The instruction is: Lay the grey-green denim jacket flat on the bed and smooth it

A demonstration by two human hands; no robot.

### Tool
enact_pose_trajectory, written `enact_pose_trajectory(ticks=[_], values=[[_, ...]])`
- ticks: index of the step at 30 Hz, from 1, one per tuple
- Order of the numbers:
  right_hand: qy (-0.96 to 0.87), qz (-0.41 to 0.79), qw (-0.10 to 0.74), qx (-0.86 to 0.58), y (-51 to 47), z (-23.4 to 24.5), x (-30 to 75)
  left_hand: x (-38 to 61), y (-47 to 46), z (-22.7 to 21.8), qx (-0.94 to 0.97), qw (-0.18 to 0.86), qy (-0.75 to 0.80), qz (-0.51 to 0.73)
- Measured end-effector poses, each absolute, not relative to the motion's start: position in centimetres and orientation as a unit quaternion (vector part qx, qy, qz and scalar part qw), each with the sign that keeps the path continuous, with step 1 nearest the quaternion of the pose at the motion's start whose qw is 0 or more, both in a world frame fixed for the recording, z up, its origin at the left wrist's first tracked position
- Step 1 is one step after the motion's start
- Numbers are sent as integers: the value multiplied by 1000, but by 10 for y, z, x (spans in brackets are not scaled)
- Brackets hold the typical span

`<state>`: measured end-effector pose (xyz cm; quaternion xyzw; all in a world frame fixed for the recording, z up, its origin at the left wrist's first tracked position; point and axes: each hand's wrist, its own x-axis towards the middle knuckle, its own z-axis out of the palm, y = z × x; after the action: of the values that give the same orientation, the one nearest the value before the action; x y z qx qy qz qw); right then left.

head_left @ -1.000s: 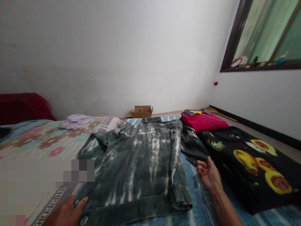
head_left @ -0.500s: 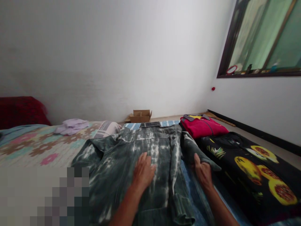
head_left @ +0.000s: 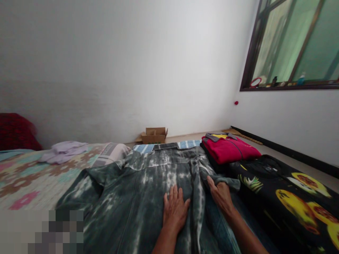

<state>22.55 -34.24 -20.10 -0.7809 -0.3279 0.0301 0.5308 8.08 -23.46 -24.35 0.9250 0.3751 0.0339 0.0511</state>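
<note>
Evidently we steady the tie-dyed jacket (head_left: 148,197), near centre, with our left hand (head_left: 176,209) laid flat, fingers slightly spread; our right hand (head_left: 221,194) is at its right sleeve (head_left: 234,184), fingertips hidden, so we cannot tell whether they pinch.

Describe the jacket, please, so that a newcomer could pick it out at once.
Below the white wall, the jacket lies spread out, collar toward the wall, with the left hand on it and the right hand at a sleeve. Its dark grey-green cloth with pale streaks sets it apart from the folded pink top and black fruit-print garment to its right.
</note>
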Motion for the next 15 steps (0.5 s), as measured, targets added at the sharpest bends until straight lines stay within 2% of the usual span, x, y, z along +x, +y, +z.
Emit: enact_pose_trajectory(ticks=[5, 10, 13, 15], values=[[-418, -118, 404, -805, -325, -146, 260, 84, -234, -248, 925, 54, 374, 45], [-423, -309, 345, -779, -340, -83, 316, 83, -231, -251, 928, 46, 370, 21], [-381, -362, 385, -759, -360, -71, 357, 83, -230, -251, 933, 37, 357, 12], [-300, -287, 471, -778, -372, -75, 381, 82, -230, -250, 933, 33, 358, 19]])
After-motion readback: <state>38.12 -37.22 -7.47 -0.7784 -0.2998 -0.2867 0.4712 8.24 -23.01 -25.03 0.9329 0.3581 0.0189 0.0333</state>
